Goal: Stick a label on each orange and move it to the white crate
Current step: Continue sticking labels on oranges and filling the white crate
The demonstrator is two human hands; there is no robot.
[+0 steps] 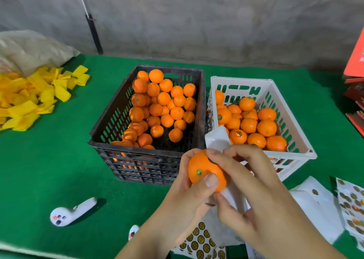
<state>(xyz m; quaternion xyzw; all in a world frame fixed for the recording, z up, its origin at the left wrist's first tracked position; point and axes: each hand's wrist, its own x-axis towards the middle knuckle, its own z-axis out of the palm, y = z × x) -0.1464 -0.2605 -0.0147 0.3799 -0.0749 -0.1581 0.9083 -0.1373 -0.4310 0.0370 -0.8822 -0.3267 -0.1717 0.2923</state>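
The left hand [185,191] holds one orange [204,170] just in front of the black crate [137,160], thumb curled on its skin. The right hand [248,184] pinches a white sticker sheet [218,140] and presses a label [212,161] on top. Rub the label flat, then put the orange in the white crate [291,156], just right of the black one.

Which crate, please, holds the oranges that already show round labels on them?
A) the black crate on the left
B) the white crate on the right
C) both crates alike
B: several oranges in the white crate carry dark round labels, while those in the black crate show none. The left hand holds an orange.
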